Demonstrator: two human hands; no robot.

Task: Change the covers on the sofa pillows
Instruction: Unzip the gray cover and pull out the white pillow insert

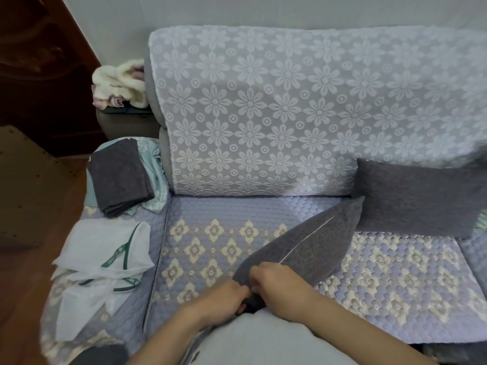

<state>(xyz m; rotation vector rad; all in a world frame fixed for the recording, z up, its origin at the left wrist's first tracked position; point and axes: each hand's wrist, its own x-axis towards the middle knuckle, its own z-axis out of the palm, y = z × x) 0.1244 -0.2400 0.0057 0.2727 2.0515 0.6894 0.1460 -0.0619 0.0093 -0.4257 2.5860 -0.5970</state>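
Observation:
A pillow in a dark grey cover (313, 238) stands on edge across the sofa seat, its zipper line running diagonally. My left hand (226, 296) grips the cover's near corner. My right hand (268, 279) pinches the same corner at the near end of the zipper, touching the left. A second grey-covered pillow (419, 198) leans against the backrest at the right. A folded pile of dark grey covers (120, 177) lies on the left end of the seat, on top of pale green fabric (154, 167).
The sofa (263, 114) has a lilac floral throw on the backrest and a quilted seat pad (210, 233). White mesh bags with green trim (105, 262) lie at the front left. A fluffy cream cloth (118, 85) sits on the armrest. A dark wooden door stands at left.

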